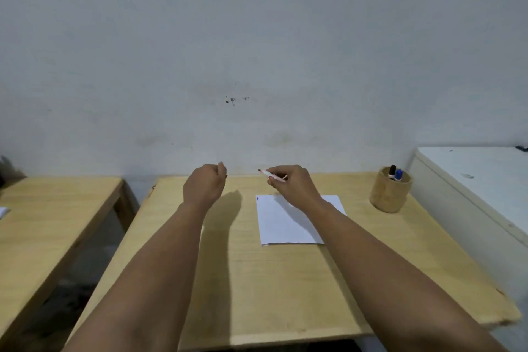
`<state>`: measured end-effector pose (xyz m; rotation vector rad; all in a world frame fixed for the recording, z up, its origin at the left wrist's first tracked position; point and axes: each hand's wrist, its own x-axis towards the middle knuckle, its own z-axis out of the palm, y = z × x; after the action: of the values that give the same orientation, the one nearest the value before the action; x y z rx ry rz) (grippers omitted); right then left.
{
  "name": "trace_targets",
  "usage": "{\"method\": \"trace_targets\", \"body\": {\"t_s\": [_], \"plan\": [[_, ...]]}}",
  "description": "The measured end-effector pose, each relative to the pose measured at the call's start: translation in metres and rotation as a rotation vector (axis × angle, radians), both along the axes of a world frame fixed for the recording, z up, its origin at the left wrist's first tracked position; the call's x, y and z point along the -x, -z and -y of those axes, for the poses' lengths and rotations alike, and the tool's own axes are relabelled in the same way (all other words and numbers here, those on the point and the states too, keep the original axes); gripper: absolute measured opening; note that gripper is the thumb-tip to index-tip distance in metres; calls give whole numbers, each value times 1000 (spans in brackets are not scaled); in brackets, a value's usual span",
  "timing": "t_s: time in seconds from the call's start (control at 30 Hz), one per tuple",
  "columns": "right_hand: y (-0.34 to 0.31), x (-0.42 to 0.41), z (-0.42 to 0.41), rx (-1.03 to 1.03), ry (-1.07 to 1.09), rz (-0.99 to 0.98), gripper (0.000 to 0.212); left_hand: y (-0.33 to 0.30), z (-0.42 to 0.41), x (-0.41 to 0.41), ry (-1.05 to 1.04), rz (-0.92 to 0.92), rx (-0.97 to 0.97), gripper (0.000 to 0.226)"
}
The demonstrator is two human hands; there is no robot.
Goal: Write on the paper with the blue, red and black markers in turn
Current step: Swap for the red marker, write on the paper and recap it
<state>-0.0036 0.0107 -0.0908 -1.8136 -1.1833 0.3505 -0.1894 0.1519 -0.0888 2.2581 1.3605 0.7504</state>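
A white sheet of paper lies on the wooden table, with a small blue mark at its top left corner. My right hand hovers above the paper's far edge. It grips a white-bodied marker whose uncapped reddish tip points left. My left hand is raised to the left of it, fingers curled closed. What lies inside that fist is hidden. A round wooden holder at the table's back right keeps the black marker and the blue marker upright.
A second wooden table stands to the left across a gap. A white cabinet sits against the table's right side. A pale wall rises right behind the table.
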Motion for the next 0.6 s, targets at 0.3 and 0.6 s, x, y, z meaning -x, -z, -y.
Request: {"method": "trace_targets", "body": {"t_s": [0.3,0.6], "plan": [[19,-36,1,-121,117,-240,26,74,-2,2,194,-605,-355,43],[2,-30,7,-244,164,-557,16,64,12,11,97,-415,-449,59]]}}
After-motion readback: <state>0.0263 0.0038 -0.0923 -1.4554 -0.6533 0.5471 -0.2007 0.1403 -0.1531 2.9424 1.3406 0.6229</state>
